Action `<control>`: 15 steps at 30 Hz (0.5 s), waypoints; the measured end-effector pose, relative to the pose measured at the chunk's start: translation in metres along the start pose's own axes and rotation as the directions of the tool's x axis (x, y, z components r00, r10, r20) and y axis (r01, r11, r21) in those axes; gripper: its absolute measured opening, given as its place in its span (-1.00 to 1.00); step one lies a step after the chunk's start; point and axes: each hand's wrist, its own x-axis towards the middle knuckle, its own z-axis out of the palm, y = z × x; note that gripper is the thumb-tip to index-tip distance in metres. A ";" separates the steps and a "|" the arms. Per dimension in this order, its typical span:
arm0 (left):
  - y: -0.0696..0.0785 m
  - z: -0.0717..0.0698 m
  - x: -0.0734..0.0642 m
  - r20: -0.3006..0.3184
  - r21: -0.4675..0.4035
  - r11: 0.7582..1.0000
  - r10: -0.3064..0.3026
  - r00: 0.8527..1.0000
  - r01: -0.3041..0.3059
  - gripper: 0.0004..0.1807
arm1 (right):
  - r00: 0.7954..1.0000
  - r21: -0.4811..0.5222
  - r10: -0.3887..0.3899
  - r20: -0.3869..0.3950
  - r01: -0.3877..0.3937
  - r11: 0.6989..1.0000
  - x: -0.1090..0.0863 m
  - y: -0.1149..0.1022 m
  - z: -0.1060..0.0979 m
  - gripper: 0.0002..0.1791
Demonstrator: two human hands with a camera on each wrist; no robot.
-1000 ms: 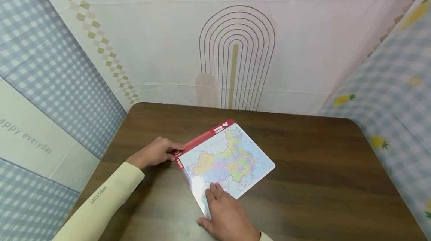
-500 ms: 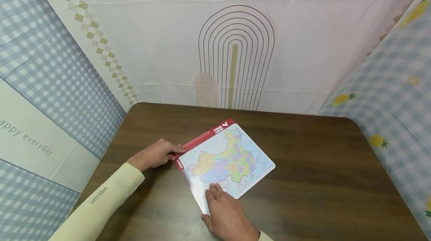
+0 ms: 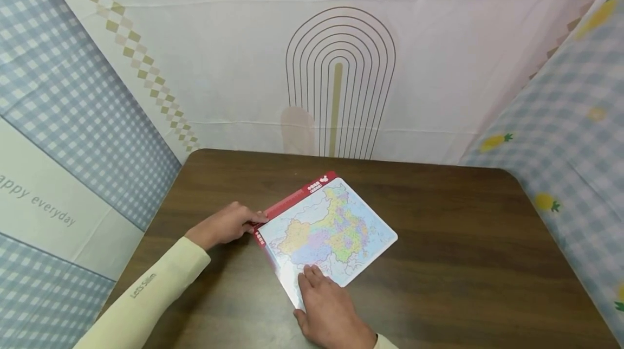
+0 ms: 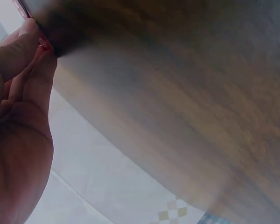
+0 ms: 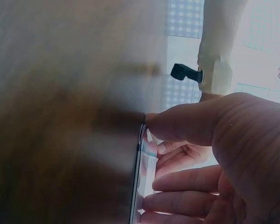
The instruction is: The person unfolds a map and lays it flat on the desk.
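Observation:
A thin map board (image 3: 336,224) with a red top border and rounded corners lies diagonally on the dark wooden table. It carries a coloured map of China, and glare whitens its lower left part. My left hand (image 3: 225,224) pinches its red left corner between thumb and fingers; the left wrist view shows the same hand (image 4: 25,107) gripping that corner. Across the lower edge, my right hand (image 3: 329,308) rests with straight fingers flat on the map. In the right wrist view the right thumb (image 5: 186,121) is at the board's thin edge, with the other fingers over its printed face.
The brown table (image 3: 463,246) has rounded far corners and extends around the board. Behind it hangs a white cloth (image 3: 234,56) with an arch pattern. Blue checked cloths (image 3: 73,67) flank the table. A black clip-like piece (image 5: 184,72) sticks out from the left sleeve.
The left fingertips have slid slightly inward, covering the logo at the red corner. The right thumb has drawn in a little toward the board's edge. The board stays nearly in place.

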 end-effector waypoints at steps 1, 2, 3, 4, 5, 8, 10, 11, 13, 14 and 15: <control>0.001 0.000 -0.001 -0.001 0.000 1.000 -0.004 1.000 0.004 -0.47 | 1.000 0.002 -0.007 -0.008 0.007 1.000 -0.001 0.001 0.000 -0.27; 0.001 0.001 -0.001 -0.002 0.002 1.000 -0.009 1.000 0.009 -0.47 | 1.000 0.005 -0.013 -0.015 0.013 1.000 -0.001 0.001 0.000 -0.28; 0.002 0.001 -0.002 -0.003 0.003 1.000 -0.014 1.000 0.014 -0.48 | 1.000 0.008 -0.019 -0.022 0.019 1.000 -0.002 0.003 -0.001 -0.28; 0.003 0.001 -0.002 -0.004 0.006 1.000 -0.017 1.000 0.017 -0.48 | 0.999 0.012 -0.024 -0.025 0.024 1.000 -0.002 0.004 -0.001 -0.29; 0.003 0.002 -0.003 -0.005 0.010 1.000 -0.019 1.000 0.019 -0.48 | 0.999 0.017 -0.028 -0.029 0.028 0.999 -0.003 0.005 -0.001 -0.29; 0.006 0.004 -0.005 -0.019 0.017 1.000 -0.014 1.000 0.014 -0.49 | 0.999 0.024 -0.038 -0.037 0.039 0.999 -0.005 0.010 -0.001 -0.30; 0.008 0.005 -0.007 -0.033 0.021 1.000 -0.009 0.999 0.010 -0.50 | 0.998 0.033 -0.042 -0.038 0.043 0.999 -0.006 0.013 -0.002 -0.31; 0.009 0.005 -0.008 -0.039 0.018 1.000 -0.010 0.999 0.010 -0.51 | 0.998 0.038 -0.046 -0.039 0.047 0.998 -0.007 0.015 -0.002 -0.32; 0.012 0.007 -0.011 -0.051 0.010 1.000 -0.017 0.999 0.018 -0.51 | 0.998 0.056 -0.052 -0.037 0.054 0.997 -0.008 0.019 -0.003 -0.33; 0.013 0.008 -0.013 -0.055 0.010 1.000 -0.026 0.998 0.027 -0.52 | 0.998 0.069 -0.053 -0.033 0.056 0.996 -0.009 0.021 -0.003 -0.34; 0.015 0.009 -0.015 -0.059 0.010 0.999 -0.032 0.998 0.032 -0.52 | 0.998 0.081 -0.052 -0.028 0.054 0.995 -0.010 0.023 -0.003 -0.35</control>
